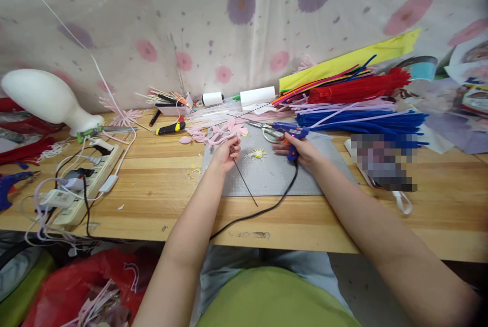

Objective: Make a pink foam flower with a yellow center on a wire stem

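Observation:
My left hand (227, 154) is closed in a pinch around a thin dark stem (246, 184), which slants down to the right over the mat. Just beyond these fingers lie pink felt-like petal pieces (223, 132); a small yellow bit shows by the fingertips, and I cannot tell whether it is on the stem. My right hand (303, 150) grips a blue hot glue gun (293, 153), nozzle toward the left, with its black cord trailing to the table's front edge. Between both hands, a small white-and-yellow fringed flower centre (257, 153) rests on the grey cutting mat (274, 182).
Scissors (269, 132) lie behind the glue gun. Blue pipe cleaners (362, 122) and red ones (354, 88) are piled at back right. A power strip (91, 184) with tangled cords and a white foam head (46, 95) stand left. A blurred-out object (385, 164) lies right.

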Demonstrator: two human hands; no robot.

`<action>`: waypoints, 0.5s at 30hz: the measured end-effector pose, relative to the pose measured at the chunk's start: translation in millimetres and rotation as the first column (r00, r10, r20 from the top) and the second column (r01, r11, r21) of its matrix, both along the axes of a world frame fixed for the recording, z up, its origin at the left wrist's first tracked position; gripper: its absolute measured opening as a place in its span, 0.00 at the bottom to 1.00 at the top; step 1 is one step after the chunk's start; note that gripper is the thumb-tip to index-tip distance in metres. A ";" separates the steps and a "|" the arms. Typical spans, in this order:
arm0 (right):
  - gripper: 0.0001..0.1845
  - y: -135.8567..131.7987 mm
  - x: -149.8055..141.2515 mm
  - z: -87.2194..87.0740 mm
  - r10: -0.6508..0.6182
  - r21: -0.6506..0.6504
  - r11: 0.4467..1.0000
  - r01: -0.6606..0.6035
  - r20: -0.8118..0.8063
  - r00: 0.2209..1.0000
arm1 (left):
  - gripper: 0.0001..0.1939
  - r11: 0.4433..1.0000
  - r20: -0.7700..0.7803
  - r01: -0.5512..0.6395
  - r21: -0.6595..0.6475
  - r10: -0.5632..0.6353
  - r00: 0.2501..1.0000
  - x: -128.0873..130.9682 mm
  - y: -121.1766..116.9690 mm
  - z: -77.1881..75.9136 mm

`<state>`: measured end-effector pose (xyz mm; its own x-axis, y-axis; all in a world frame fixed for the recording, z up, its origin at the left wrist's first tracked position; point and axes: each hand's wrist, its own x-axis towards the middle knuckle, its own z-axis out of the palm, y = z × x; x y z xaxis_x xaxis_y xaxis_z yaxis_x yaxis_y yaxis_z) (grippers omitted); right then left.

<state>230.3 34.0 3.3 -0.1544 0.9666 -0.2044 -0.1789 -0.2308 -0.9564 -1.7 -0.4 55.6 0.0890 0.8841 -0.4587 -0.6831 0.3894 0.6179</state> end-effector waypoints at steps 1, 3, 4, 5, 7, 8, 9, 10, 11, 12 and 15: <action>0.20 1.8 -6.7 0.6 0.021 -0.016 1.000 -0.022 -0.050 0.999 | 0.04 1.000 0.010 0.001 0.001 -0.001 1.000 0.2 0.0 -0.7; 0.20 9.8 -17.2 -0.4 -0.001 -0.018 1.000 0.000 -0.093 0.996 | 0.04 1.000 0.018 -0.003 -0.006 0.003 1.000 -1.5 -0.6 -2.9; 0.20 15.6 -20.7 -1.8 -0.022 -0.005 1.000 0.022 -0.095 0.995 | 0.04 1.000 0.019 -0.007 -0.013 0.007 1.000 -3.1 -1.0 -4.2; 0.20 22.3 -23.1 -3.6 -0.043 0.014 0.999 0.044 -0.087 0.995 | 0.04 1.000 0.019 -0.013 -0.022 0.014 1.000 -5.0 -1.5 -5.5; 0.20 36.3 -25.4 -7.3 -0.089 0.063 0.994 0.093 -0.060 0.994 | 0.04 0.999 0.017 -0.032 -0.037 0.033 0.999 -8.6 -2.2 -8.2; 0.20 42.6 -25.7 -8.8 -0.115 0.082 0.990 0.118 -0.045 0.992 | 0.04 0.998 0.017 -0.041 -0.040 0.041 0.999 -10.0 -2.5 -9.5; 0.20 48.0 -25.8 -9.8 -0.139 0.094 0.985 0.141 -0.033 0.990 | 0.04 0.998 0.018 -0.046 -0.039 0.047 0.999 -11.0 -2.6 -10.8; 0.20 52.0 -25.5 -10.3 -0.161 0.100 0.982 0.163 -0.024 0.987 | 0.04 0.998 0.021 -0.050 -0.036 0.051 0.998 -11.6 -2.7 -12.2; 0.20 54.5 -24.7 -10.4 -0.178 0.101 0.979 0.179 -0.018 0.984 | 0.05 0.998 0.026 -0.053 -0.031 0.053 0.998 -11.8 -2.7 -13.5; 0.20 55.4 -23.2 -10.2 -0.190 0.103 0.976 0.190 -0.012 0.982 | 0.05 0.998 0.033 -0.054 -0.027 0.055 0.998 -11.9 -2.7 -14.8; 0.20 49.0 -11.3 -9.1 -0.195 0.142 0.973 0.184 0.072 0.978 | 0.06 0.998 0.047 -0.064 -0.026 0.065 0.997 -13.3 -2.3 -17.7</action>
<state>219.1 83.0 -5.7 0.0466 0.9961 -0.0755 -0.1238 -0.0692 -0.9899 -15.0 -2.7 37.9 0.0549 0.8774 -0.4767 -0.7359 0.3583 0.5746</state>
